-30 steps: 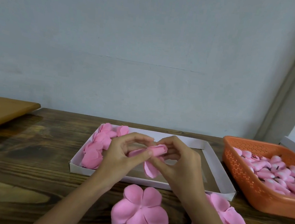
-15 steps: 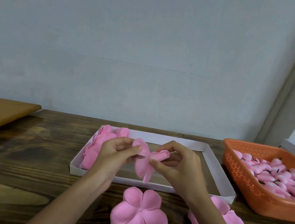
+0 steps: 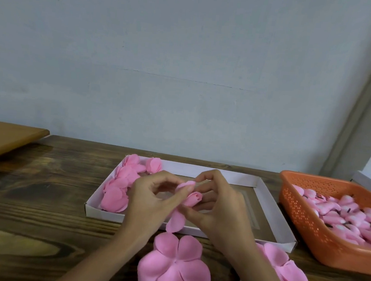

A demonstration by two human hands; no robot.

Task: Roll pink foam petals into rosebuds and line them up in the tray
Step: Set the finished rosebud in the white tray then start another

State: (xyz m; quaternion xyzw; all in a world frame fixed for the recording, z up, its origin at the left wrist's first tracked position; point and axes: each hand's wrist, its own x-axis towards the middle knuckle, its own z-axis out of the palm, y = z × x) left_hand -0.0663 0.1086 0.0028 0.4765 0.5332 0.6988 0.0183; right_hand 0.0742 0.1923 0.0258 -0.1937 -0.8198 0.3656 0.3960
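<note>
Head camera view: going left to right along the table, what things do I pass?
Tan board → finished pink flowers → left hand → half-rolled rosebud → right hand → orange basket of pink buds.

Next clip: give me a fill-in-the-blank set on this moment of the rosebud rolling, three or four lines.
1. The left hand and right hand pinch a part-rolled rosebud above the white ____.
2. Finished rosebuds line its ____ side.
3. The basket beside it is ____.
4. ____ flat petal stacks lie on the table nearest the person.
Missing words: tray; left; orange; two.
</note>
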